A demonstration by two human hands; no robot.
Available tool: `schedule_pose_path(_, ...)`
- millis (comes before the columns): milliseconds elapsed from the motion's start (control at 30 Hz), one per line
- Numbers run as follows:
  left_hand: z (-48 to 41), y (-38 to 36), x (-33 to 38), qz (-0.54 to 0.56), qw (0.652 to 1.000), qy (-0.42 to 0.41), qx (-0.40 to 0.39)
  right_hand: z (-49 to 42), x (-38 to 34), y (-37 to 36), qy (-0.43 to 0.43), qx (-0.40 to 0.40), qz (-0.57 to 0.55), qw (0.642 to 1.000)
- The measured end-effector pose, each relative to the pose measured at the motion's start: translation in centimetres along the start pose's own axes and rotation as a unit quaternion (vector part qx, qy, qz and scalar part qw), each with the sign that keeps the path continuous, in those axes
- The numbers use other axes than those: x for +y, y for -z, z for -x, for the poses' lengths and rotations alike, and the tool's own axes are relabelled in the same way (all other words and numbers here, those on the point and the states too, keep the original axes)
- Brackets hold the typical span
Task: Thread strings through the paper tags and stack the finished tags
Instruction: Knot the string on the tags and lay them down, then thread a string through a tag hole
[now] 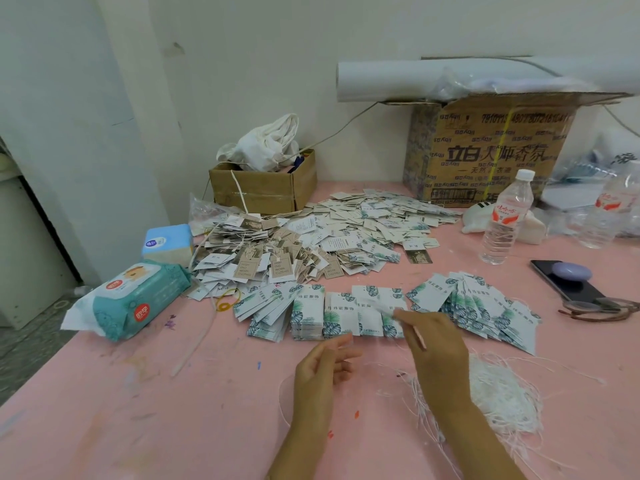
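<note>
step looks like pickup of next tag; right hand (434, 344) fingertips touching leaf-print tags (367, 317), grip unclear; left hand (320, 370) half-open, thin string (282, 393) near; next: feed string through hole

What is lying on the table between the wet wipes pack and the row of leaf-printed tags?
In the head view, yellow rubber bands lie on the pink table between the wet wipes pack and the leaf-printed tags.

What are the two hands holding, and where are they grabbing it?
The right hand pinches the near end of a leaf-print tag with its fingertips. The left hand seems to pinch a thin white string, but that grip is too blurred to confirm.
</note>
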State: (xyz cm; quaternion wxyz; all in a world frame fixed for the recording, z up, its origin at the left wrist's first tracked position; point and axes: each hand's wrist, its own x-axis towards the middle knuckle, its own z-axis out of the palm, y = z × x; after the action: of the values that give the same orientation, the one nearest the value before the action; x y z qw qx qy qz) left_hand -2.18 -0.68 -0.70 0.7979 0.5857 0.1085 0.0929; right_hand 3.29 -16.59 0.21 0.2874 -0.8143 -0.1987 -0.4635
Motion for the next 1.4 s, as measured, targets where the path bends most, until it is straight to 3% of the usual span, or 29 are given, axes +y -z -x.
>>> schedule_pose_path(100, 0.2, -0.3, -0.1, -0.008, 0.999, -0.003, -0.032, 0.5, -1.5, -1.0, 0.067, -0.018, -0.044, 0.997)
schedule_pose_path(233, 0.2, -0.3, -0.2, 0.029, 0.999, 0.015, -0.002, 1.2, -3.3, -2.3, 0.114, -0.097, -0.089, 0.985)
schedule_pose_path(333, 0.1, 0.0, -0.4, 0.032, 0.999, 0.014, 0.021, 1.2, -3.5, -1.8, 0.101, -0.169, -0.148, 0.969)
schedule_pose_path(433, 0.0, 0.0, -0.2, 0.046, 0.998, 0.006, 0.032, 1.3, -3.8, -1.4, 0.031, -0.203, -0.208, 0.956)
schedule_pose_path(567, -0.1, 0.1, -0.3, 0.045, 0.997, -0.023, 0.059, 1.5, -3.3, -2.5, -0.065, -0.177, -0.102, 0.977)
schedule_pose_path(700, -0.4, 0.4, -0.6, 0.069, 0.992, -0.019, 0.103, 1.9, -2.9, -4.0, -0.068, -0.281, 0.003, 0.957)
schedule_pose_path(800, -0.5, 0.5, -0.7, 0.075, 0.991, -0.012, 0.111, 1.8, -3.3, -4.0, -0.025, -0.266, 0.026, 0.963)
schedule_pose_path(1033, -0.7, 0.7, -0.9, 0.089, 0.987, 0.004, 0.136, 1.3, -3.1, -3.5, 0.037, -0.133, 0.05, 0.989)
schedule_pose_path(1400, -0.5, 0.4, -1.0, 0.007, 0.993, -0.016, 0.115, 1.5, -2.9, -3.3, 0.062, -0.084, 0.052, 0.993)
